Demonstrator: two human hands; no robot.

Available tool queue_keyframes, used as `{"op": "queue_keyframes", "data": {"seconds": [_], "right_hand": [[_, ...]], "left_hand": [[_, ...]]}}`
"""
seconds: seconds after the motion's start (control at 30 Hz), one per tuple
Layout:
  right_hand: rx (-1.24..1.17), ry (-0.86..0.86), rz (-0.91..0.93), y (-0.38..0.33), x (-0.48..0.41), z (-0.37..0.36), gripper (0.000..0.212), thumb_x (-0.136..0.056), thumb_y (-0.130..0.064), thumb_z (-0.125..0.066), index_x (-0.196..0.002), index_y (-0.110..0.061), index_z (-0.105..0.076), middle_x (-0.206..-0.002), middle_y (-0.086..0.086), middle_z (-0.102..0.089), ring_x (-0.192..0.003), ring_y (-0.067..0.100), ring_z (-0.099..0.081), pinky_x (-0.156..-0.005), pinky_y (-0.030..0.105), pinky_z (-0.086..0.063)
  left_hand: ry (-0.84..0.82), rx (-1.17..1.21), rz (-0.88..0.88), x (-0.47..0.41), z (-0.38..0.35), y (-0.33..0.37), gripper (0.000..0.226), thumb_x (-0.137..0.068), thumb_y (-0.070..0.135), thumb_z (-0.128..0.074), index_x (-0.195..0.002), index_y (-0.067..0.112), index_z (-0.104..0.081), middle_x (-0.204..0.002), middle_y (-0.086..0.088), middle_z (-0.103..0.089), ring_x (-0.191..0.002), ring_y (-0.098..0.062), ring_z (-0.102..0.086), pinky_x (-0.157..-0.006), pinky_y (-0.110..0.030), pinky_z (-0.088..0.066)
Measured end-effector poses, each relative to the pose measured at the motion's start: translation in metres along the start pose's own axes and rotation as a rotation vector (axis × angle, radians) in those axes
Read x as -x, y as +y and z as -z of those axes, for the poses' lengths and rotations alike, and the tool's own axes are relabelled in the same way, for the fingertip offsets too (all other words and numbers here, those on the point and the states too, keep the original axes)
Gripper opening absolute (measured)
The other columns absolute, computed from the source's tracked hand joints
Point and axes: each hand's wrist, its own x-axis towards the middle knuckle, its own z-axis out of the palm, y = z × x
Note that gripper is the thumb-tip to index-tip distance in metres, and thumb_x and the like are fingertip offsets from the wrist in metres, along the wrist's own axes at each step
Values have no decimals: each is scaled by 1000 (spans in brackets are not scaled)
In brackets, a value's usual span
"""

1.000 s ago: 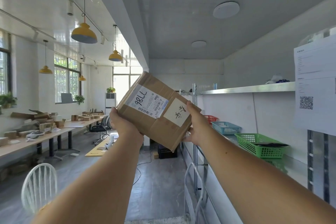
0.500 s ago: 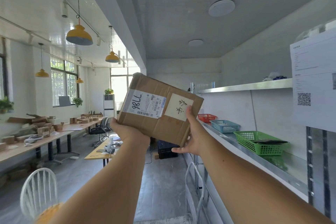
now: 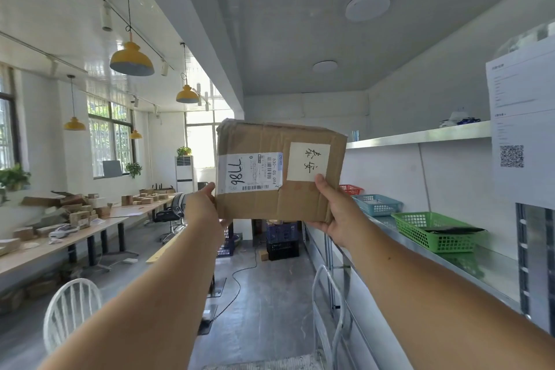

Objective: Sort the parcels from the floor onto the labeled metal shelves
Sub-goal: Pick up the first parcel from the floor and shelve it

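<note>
I hold a brown cardboard parcel [image 3: 279, 171] up at head height in the middle of the view, its face towards me. It carries a white shipping label with a barcode and a white paper note with handwriting. My left hand [image 3: 202, 209] grips its lower left corner. My right hand [image 3: 333, 210] grips its lower right corner, thumb on the front just under the note. The metal shelves [image 3: 420, 137] run along the right wall, just right of the parcel.
On the middle shelf stand a green basket [image 3: 432, 234], a blue basket [image 3: 378, 204] and a red basket [image 3: 350, 189]. A sheet with a QR code [image 3: 521, 132] hangs at the right edge. Dark crates [image 3: 282, 239] stand on the floor ahead. A white chair [image 3: 72, 312] and long tables [image 3: 60, 237] are on the left.
The parcel has turned from tilted to nearly level and upright. My right hand has closed again on its lower right corner after loosening. The view has shifted slightly.
</note>
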Motion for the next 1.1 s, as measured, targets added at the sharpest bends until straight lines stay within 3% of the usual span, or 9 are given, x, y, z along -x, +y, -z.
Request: {"op": "queue_keyframes", "data": {"seconds": [0.1, 0.2, 0.27, 0.43, 0.5, 0.63, 0.83, 0.97, 1.1], "right_hand": [[23, -30, 50, -2, -5, 3, 66, -61, -45, -89, -121, -26, -68, -121, 9, -78, -114, 32, -71, -85, 52, -63], [15, -48, 66, -2, -6, 4, 63, -61, -42, -88, -119, -26, -69, -123, 10, -77, -115, 32, -70, -92, 55, -60], [-14, -63, 69, -2, -9, 6, 60, -64, -40, -87, -120, -24, -70, -126, 10, -76, -119, 31, -68, -89, 52, -60], [-89, -104, 61, 0, -12, 8, 21, -93, -18, -76, -113, -21, -71, -107, 4, -78, -104, 23, -70, -68, 38, -58], [-128, -87, 76, 3, -16, 7, 30, -90, -18, -80, -119, -20, -72, -110, 7, -78, -105, 26, -70, -74, 41, -57], [-252, -35, 145, 9, -21, 2, 87, -63, -26, -94, -142, -7, -62, -127, 14, -76, -122, 35, -69, -82, 44, -62], [-238, -36, 124, 10, -21, 1, 34, -84, -24, -82, -117, -21, -70, -111, 3, -76, -115, 31, -68, -76, 46, -59], [-218, -153, 9, 7, -20, -2, 58, -72, -36, -85, -125, -33, -63, -122, -1, -71, -117, 36, -62, -103, 86, -33], [-263, -198, 20, 9, -20, -13, 59, -77, -24, -84, -132, -24, -64, -113, 5, -80, -118, 36, -67, -95, 72, -53]], "left_hand": [[-30, -181, -86, -3, 2, 3, 46, -105, 7, -35, -124, 19, -76, -107, -6, -76, -85, -21, -70, -64, -28, -56], [-50, -153, -126, -2, 2, 6, 39, -107, 25, -41, -129, 18, -72, -101, -6, -79, -89, -25, -72, -85, -41, -62], [-81, -75, -115, -3, 0, 8, 53, -105, 59, -41, -132, 23, -67, -103, -4, -78, -94, -26, -73, -96, -50, -58], [-154, -48, -111, 1, -5, 5, 79, -92, 88, -27, -117, 26, -71, -99, -4, -77, -90, -26, -71, -92, -46, -53], [-136, -57, -103, 2, -5, 4, 85, -85, 93, -32, -116, 25, -73, -97, -5, -78, -93, -28, -73, -96, -47, -55], [-147, -102, -130, 5, -8, 1, 78, -84, 93, -33, -107, 28, -68, -91, -6, -77, -92, -28, -73, -93, -43, -54], [-126, -95, -105, 5, -11, -4, 71, -78, 90, -50, -117, 34, -66, -96, -7, -76, -89, -32, -74, -89, -47, -56], [-156, -11, -58, 5, -8, -11, 36, -86, 62, -62, -96, 26, -64, -74, -2, -69, -72, -27, -66, -83, -46, -51], [-107, 30, -44, -13, -8, -19, 58, -75, 58, -60, -127, 31, -61, -108, -6, -70, -87, -30, -67, -86, -47, -54]]}}
